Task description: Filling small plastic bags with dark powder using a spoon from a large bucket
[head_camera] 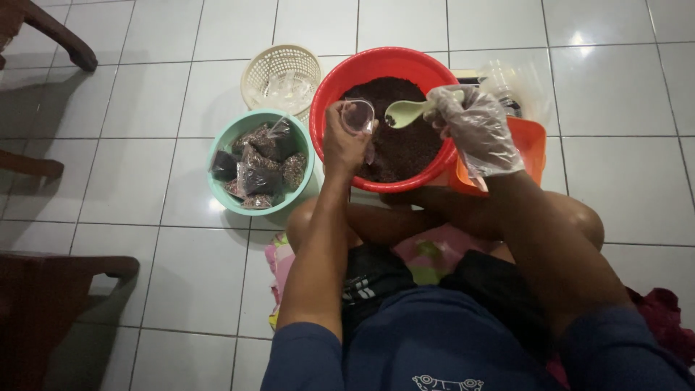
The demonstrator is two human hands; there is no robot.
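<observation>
Person seated cross-legged on white tile floor (145,181), red basin (329,94) just beyond the knees, part-filled with a dark brown crumbly mix (405,137)

Left hand (344,145) closed round a small clear plastic bag (357,116), fingers pinching its mouth open, held over the near-left part of the basin. Right hand (474,130) in a thin clear glove, curled shut on the handle of a pale green spoon (405,112); bowl of the spoon points left, close to the bag mouth, just above the mix. Cannot tell whether the spoon is loaded

Left of the basin: teal bowl (224,145) holding several filled, closed bags (257,166) of the same dark stuff. Farther off, a cream basket (264,69) with clear plastic in it. Orange container (532,145) touching the basin's right side, clear plastic (510,80) beyond it

Judgement on doing the filling well: keep the bag mouth wide and directly over the basin so spills fall back in; bring the spoon tip inside the mouth before tipping; tilt slowly, since the mix looks loose. The bag is limp, so the pinch must hold the opening round. Level scoops would likely keep portions matching those in the teal bowl. Risk: crumbs on the rim spoiling a seal
</observation>
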